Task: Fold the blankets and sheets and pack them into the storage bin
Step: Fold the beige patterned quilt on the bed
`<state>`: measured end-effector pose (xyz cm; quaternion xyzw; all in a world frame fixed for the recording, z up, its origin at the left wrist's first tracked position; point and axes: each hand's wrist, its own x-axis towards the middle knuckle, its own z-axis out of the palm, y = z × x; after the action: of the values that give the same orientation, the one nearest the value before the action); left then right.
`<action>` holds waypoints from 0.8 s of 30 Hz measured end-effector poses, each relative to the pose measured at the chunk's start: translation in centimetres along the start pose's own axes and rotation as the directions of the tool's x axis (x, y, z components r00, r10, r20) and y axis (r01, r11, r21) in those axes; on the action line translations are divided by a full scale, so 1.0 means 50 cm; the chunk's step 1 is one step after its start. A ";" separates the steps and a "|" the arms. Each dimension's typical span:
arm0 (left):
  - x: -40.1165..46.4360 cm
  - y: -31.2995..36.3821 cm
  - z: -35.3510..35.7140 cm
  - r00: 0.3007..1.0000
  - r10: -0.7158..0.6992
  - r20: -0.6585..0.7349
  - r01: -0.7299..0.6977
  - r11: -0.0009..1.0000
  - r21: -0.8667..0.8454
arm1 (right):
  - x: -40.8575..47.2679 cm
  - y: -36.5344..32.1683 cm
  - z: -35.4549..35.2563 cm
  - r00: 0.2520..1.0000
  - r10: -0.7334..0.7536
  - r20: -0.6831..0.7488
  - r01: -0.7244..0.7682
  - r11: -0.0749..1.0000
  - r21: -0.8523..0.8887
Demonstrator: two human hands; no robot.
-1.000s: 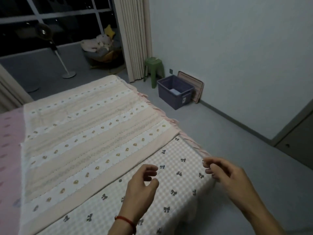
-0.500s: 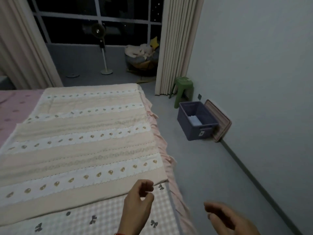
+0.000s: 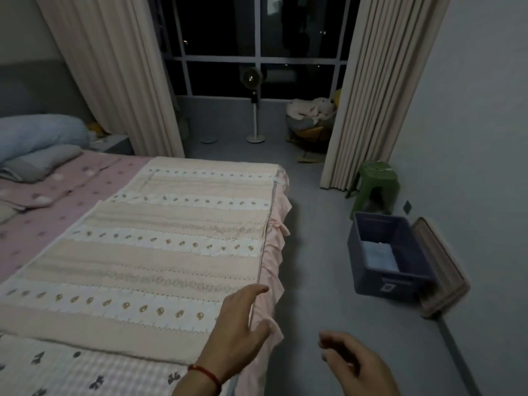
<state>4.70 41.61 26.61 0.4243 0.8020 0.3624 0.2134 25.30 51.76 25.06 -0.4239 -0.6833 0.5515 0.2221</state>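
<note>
Presently, head view: purple storage bin [image 3: 386, 254] stands open on the floor by the wall, a pale folded item [image 3: 381, 256] inside. Striped blanket [image 3: 160, 252] lies spread on the bed. Left hand [image 3: 238, 324], previously curled, now reaches flat-fingered over its edge; right hand [image 3: 357, 364] hangs loosely curled, empty.

At the top of the frame you are facing a dark window [image 3: 257, 38], with curtains [image 3: 114, 75] hanging down either side. A fan [image 3: 253, 81] is standing before the glass, centre top. A green stool [image 3: 374, 181] is sitting at the right, beside the wall. Pillows [image 3: 37, 144] are lying at the left edge, and a chair [image 3: 310, 121] heaped with soft things is sitting right of the fan.
</note>
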 end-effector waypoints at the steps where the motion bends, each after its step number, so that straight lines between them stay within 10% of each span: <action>1: 0.006 0.019 0.012 1.000 -0.022 -0.016 0.021 1.000 -0.011 | 0.023 -0.003 -0.015 1.000 0.008 0.026 -0.007 1.000 -0.008; 13: 0.277 0.202 0.144 0.908 -0.312 -0.280 0.241 0.935 -0.260 | 0.488 -0.044 -0.219 0.965 -0.057 0.255 0.068 0.997 -0.036; 24: 1.017 0.182 0.202 0.889 -0.426 -0.165 0.260 0.769 -0.585 | 1.128 -0.023 -0.293 0.958 0.160 0.240 -0.136 0.984 -0.116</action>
<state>-11.85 91.55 25.26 0.1323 0.7509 0.5882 0.2695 5.63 106.50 21.18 -0.4119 -0.6983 0.5810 0.0719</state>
